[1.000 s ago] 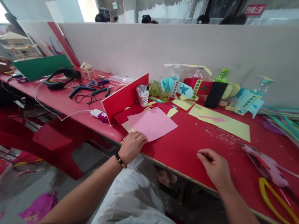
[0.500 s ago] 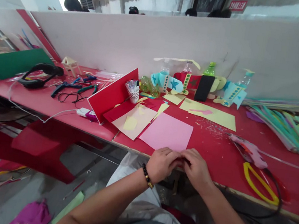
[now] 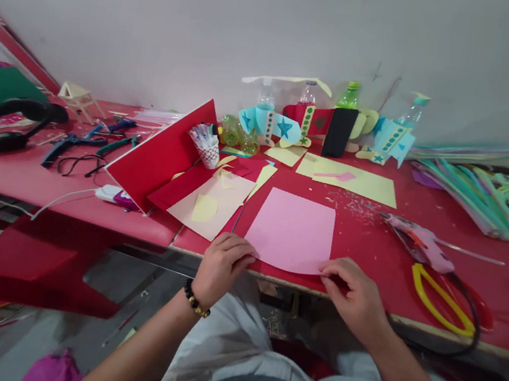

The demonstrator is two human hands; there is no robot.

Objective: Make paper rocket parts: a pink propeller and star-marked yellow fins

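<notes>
A sheet of pink paper lies at the front edge of the red table, its near edge slightly bowed. My left hand, with a beaded bracelet on the wrist, pinches the sheet's near left corner. At the near right corner, my right hand pinches the same sheet between thumb and fingers. Left of the pink sheet is a pale peach sheet with yellow paper scraps on it. A long yellow sheet with a pink cut-out lies behind.
A pink glue gun and yellow-handled scissors lie to the right. Bottle models stand along the partition. A leaning red board, a pen holder, pliers and headphones are on the left. Balloon strips lie far right.
My hands have moved apart, from together at the middle of the sheet's near edge to its two near corners. The view has shifted right and tilted down.
</notes>
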